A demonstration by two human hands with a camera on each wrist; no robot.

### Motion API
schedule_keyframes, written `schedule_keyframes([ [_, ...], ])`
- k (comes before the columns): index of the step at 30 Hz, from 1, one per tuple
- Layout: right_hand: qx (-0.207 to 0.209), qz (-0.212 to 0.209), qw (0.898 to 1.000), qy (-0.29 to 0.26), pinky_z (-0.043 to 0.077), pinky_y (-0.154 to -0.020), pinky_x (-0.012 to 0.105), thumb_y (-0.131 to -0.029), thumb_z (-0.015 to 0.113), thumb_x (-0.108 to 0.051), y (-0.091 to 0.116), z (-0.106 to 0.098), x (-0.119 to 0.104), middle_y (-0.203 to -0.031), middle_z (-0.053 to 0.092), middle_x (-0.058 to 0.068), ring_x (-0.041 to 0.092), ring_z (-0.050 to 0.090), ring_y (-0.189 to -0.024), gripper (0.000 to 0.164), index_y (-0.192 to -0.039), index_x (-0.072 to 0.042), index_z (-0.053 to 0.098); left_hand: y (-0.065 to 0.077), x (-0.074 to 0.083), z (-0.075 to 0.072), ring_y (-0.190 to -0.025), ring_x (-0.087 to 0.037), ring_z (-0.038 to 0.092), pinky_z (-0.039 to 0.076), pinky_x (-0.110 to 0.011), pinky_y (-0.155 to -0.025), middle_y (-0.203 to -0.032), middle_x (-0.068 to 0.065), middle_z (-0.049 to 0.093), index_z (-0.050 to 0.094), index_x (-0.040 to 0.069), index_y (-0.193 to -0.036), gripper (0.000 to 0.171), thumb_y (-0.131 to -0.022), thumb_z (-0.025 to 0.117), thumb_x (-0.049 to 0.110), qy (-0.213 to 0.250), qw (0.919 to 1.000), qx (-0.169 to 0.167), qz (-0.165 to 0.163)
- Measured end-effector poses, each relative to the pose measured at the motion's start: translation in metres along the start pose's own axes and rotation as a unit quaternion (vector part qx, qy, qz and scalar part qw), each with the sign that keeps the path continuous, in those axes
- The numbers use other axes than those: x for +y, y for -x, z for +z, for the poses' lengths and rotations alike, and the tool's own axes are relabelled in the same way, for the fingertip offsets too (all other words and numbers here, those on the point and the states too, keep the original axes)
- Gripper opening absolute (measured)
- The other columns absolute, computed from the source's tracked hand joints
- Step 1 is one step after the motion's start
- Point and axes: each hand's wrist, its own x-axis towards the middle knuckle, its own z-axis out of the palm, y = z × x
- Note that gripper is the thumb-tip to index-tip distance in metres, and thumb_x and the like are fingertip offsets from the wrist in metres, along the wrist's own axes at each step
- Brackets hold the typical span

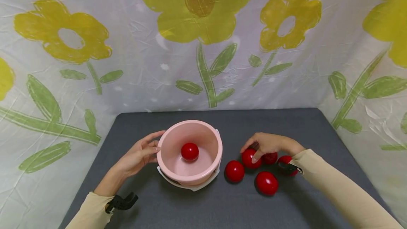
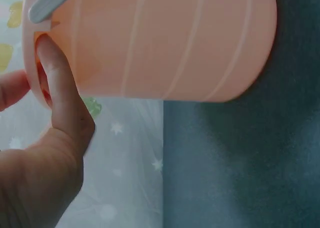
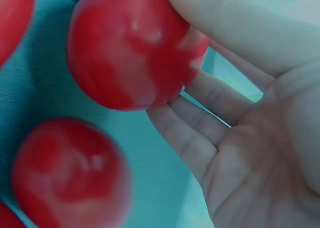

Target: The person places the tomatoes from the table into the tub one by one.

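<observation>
A pink bucket (image 1: 208, 167) with a white handle (image 1: 194, 187) stands on the table, one red round fruit (image 1: 189, 151) inside it. My left hand (image 1: 140, 155) holds the bucket's left rim; in the left wrist view its fingers curl around the rim (image 2: 31, 52). To the right, my right hand (image 1: 268, 143) grips a shiny red round fruit (image 3: 135, 47) between thumb and fingers. Close by lie another red fruit (image 1: 234, 171), one nearer the front (image 1: 266, 183), a darker one (image 1: 269, 158) partly under the hand, and one (image 1: 287, 165) partly behind the wrist.
The dark grey table (image 1: 203, 207) has rounded back corners. A white cloth (image 1: 136, 63) printed with yellow flowers hangs behind it and at both sides. Dark straps (image 1: 122, 201) sit at both wrists.
</observation>
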Motion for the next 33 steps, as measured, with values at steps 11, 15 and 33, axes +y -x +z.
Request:
schedule_keyframes([
  [11,0.027,-0.019,0.999,-0.027,0.058,-0.087,0.028,-0.083,0.08,-0.018,0.006,-0.045,-0.035,-0.129,0.067,0.01,0.023,0.063,-0.112,0.046,-0.127,-0.014,0.067,0.0,-0.001,0.001,-0.096,-0.015,0.068,0.061,-0.032,-0.079,-0.114,-0.007,0.063,0.022,0.005,-0.155,0.061,-0.101,0.05,0.003,-0.042,0.999,0.005,0.012],
  [15,0.031,-0.02,0.999,-0.02,0.059,-0.087,0.031,-0.083,0.079,-0.018,0.005,-0.057,-0.053,-0.13,0.066,0.01,0.025,0.062,-0.114,0.048,-0.129,-0.014,0.066,0.0,-0.002,0.001,-0.098,-0.015,0.068,0.061,-0.032,-0.079,-0.116,-0.006,0.064,0.02,0.003,-0.155,0.061,-0.101,0.049,0.002,-0.032,0.9993,-0.004,0.016],
  [33,0.031,-0.055,0.998,0.005,0.059,-0.089,0.036,-0.085,0.078,-0.017,-0.005,-0.089,-0.121,-0.134,0.063,0.011,0.028,0.063,-0.118,0.049,-0.131,-0.012,0.065,0.001,-0.002,0.0,-0.099,-0.012,0.068,0.061,-0.032,-0.08,-0.117,-0.006,0.064,0.019,0.001,-0.155,0.06,-0.102,0.047,0.0,-0.028,0.9993,-0.012,0.022],
])
